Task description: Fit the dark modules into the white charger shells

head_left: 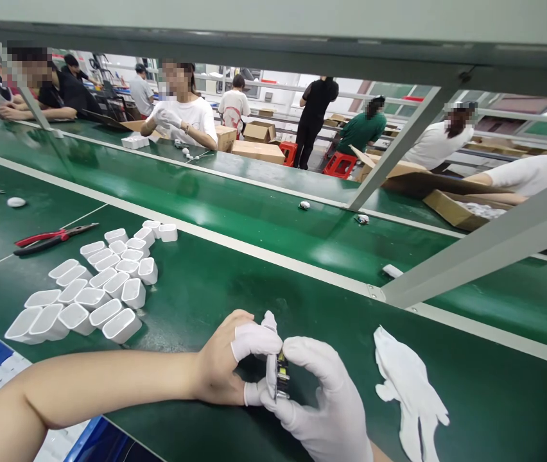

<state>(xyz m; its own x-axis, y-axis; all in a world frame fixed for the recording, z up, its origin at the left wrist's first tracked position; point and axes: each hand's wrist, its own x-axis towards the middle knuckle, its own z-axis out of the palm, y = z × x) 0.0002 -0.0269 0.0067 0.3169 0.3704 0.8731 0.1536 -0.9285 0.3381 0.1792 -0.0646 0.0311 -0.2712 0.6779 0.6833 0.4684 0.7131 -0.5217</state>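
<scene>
My left hand (235,359), with white covers on its fingertips, is closed on one side of a small circuit board (282,375). The board stands on edge, with yellow, black and silvery parts facing right. From the right, my right hand (331,391) in a white glove pinches the same board between thumb and fingers. Both hands are just above the green table (254,289), and the fingers hide much of the board. Left of them stand several white plastic cups (104,279), open side up. A loose white glove (408,391) lies to the right.
Red-handled pliers (54,239) rest behind the cups. A pale rail (254,247) and a slanting metal post (485,237) separate the table from a green conveyor belt (235,205) carrying small parts. Co-workers and cardboard boxes (259,152) are beyond. A blue bin (90,439) sits at lower left.
</scene>
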